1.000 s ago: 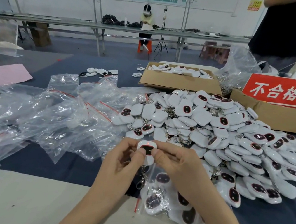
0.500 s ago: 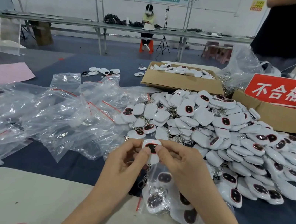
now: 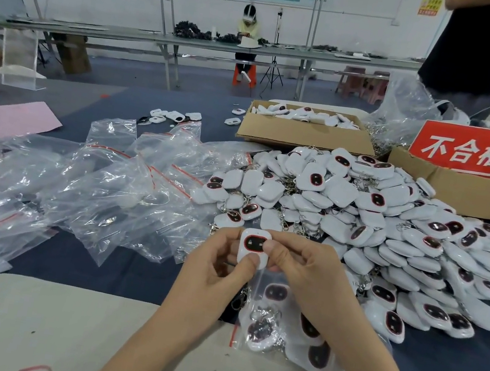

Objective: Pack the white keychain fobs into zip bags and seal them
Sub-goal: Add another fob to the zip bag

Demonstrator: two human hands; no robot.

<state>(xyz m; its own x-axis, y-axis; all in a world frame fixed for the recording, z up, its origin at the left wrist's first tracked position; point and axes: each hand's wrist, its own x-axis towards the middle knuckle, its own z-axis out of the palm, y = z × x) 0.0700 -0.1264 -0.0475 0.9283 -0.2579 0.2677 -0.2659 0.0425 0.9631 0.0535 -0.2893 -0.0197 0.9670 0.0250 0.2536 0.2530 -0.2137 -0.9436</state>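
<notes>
Both hands hold one white keychain fob with a dark red-rimmed window, upright in front of me. My left hand pinches its lower left side, thumb on the face. My right hand pinches its right edge. Its chain hangs down between the hands. Under my right wrist lies a zip bag with several fobs inside. A big heap of loose fobs fills the table to the right. Empty clear zip bags with red seal strips are spread out to the left.
Two cardboard boxes stand at the back: one holds fobs, the other carries a red sign. A pale board lies at the near edge. Pink paper is at the left. A person stands at the far right.
The fob and both hands have shifted slightly. My left thumb has slid down from the window to the fob's lower face, so the window shows.
</notes>
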